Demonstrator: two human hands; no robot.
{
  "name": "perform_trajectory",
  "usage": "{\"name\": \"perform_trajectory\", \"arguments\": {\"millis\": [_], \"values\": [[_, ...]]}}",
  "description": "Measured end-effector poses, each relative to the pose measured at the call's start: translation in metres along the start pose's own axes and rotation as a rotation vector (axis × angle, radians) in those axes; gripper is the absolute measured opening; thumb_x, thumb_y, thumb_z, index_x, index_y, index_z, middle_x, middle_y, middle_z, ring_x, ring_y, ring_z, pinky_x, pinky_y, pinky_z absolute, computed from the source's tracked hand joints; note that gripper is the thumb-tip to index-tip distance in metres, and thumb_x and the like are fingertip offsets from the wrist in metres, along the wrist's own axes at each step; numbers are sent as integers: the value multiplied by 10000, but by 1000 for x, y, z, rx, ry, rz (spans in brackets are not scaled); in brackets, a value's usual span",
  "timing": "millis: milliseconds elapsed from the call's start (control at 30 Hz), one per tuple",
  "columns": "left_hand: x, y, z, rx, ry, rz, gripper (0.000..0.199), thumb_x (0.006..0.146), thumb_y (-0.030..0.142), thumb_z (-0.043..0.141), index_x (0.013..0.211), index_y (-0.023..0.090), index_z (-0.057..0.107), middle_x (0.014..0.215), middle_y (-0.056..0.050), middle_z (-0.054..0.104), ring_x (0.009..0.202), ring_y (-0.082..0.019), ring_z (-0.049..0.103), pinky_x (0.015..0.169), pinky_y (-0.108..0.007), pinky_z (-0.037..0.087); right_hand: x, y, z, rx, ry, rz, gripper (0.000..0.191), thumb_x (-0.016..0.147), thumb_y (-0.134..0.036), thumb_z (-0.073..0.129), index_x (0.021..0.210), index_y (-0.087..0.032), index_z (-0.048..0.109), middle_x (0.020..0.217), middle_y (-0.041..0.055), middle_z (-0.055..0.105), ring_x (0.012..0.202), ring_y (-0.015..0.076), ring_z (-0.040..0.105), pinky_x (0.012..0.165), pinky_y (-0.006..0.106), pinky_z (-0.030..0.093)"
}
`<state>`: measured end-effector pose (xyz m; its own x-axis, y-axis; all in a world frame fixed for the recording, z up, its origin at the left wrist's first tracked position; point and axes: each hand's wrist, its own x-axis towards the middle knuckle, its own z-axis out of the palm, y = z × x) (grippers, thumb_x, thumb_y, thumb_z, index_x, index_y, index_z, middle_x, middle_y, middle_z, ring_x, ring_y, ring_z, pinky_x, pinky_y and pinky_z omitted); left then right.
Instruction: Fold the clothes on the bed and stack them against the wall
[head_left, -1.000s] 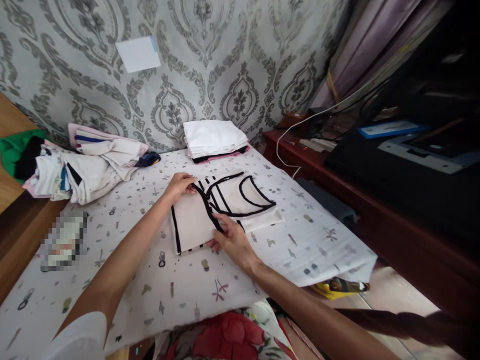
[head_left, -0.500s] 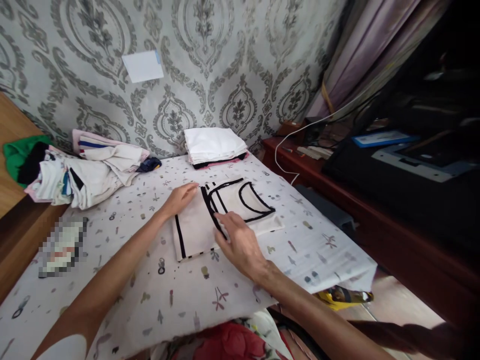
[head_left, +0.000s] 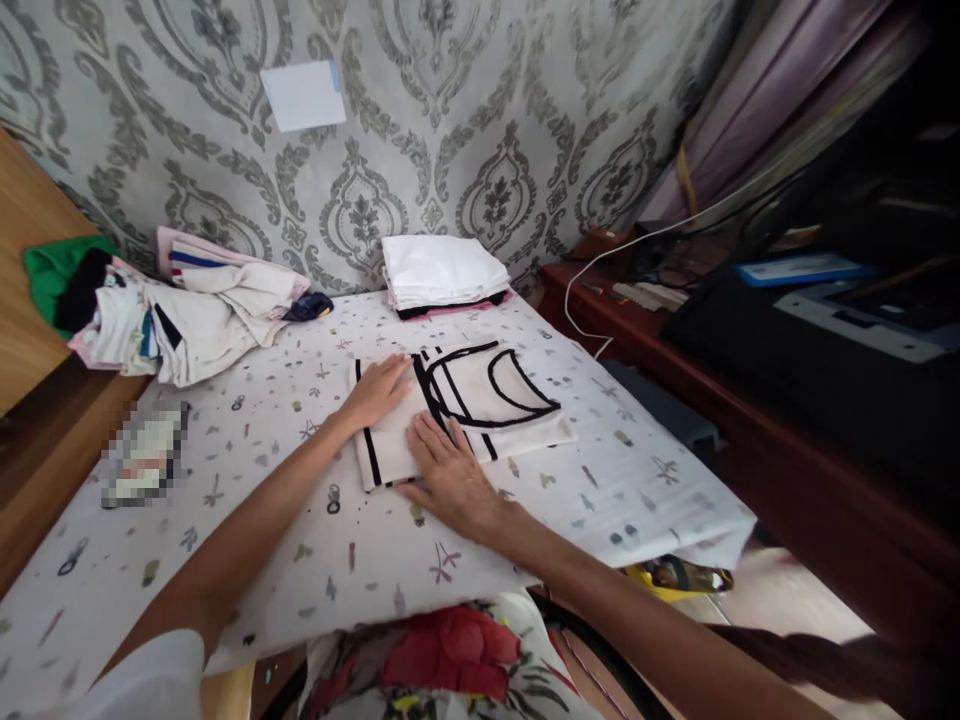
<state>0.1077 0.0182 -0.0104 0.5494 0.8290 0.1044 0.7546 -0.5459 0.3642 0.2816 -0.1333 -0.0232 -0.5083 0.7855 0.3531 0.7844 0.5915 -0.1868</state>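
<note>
A white garment with black stripes and a black-edged neckline (head_left: 517, 388) lies folded on the patterned white sheet (head_left: 285, 600). My left hand (head_left: 377, 392) rests flat on its left part near the far edge, fingers stretched out. Spread over the near middle of the garment, my right hand (head_left: 454, 475) presses flat with its fingers apart. Neither hand grips anything. Behind the garment, close to the wall, sits a stack of folded white cloths (head_left: 444, 272) with black and pink ones at the bottom.
At the back left is a heap of clothes (head_left: 202, 325), with a blurred item (head_left: 146, 455) nearer on the sheet. A dark red table (head_left: 667, 350) stands on the right, with a white cable (head_left: 570, 300) looping over its edge.
My right hand has come down flat onto the garment and moved slightly left. My left hand has moved onto the fabric from its far edge. The whole view has shifted a little.
</note>
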Motion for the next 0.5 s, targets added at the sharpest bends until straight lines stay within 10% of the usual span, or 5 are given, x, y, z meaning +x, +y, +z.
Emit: {"name": "perform_trajectory", "arguments": {"millis": [333, 500], "values": [[3, -49, -13, 72, -66, -239, 614, 992, 539, 297, 1518, 231, 375, 1646, -103, 268, 1534, -283, 176, 1209, -554, 121, 9, -34, 2, 67, -127, -199, 534, 981, -383, 551, 1403, -60, 509, 1489, 199, 496, 1448, 285, 370, 1190, 468, 312], [2, -49, -13, 75, 134, -276, 497, 965, 411, 361, 1353, 152, 532, 1490, -175, 504, 1401, -288, 431, 1157, -458, 292, 12, -42, 0, -24, -40, -174, 349, 958, -270, 586, 1245, -72, 609, 1341, 179, 605, 1320, 285, 488, 1107, 450, 396]]}}
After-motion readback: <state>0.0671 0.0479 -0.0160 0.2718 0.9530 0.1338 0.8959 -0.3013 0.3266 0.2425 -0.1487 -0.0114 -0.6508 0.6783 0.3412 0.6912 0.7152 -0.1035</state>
